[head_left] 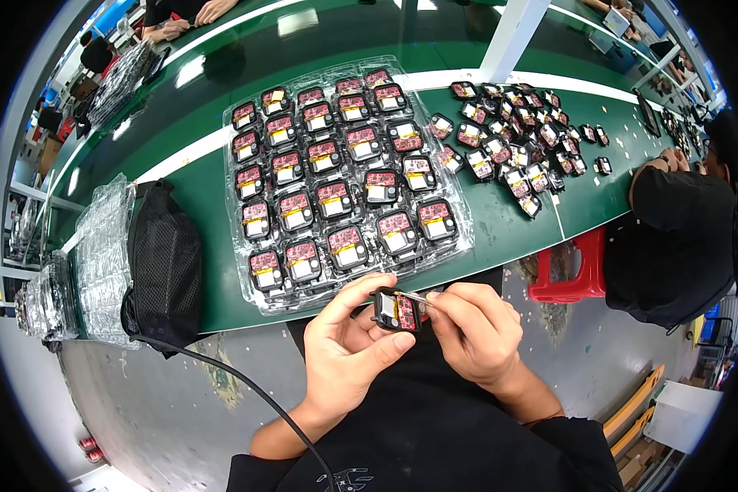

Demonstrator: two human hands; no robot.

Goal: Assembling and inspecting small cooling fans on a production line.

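Between the thumb and fingers of my left hand (344, 353) sits a small black device housing (397, 312), its inside facing up with a red circuit board, a pale battery and yellow tape. My right hand (477, 328) pinches thin metal tweezers (414, 296), whose tip lies over the upper edge of the housing. Both hands are in front of the table edge, close to the near side of a clear plastic tray (258, 302). Rows of similar open housings (347, 248) fill that tray.
A loose pile of housings (517, 139) lies on the green table (500, 230) at right. At left are a black mesh bag (166, 262) and stacked clear trays (102, 254). A black cable (238, 373) crosses near my left forearm. A co-worker (681, 230) sits right, near a red stool (570, 275).
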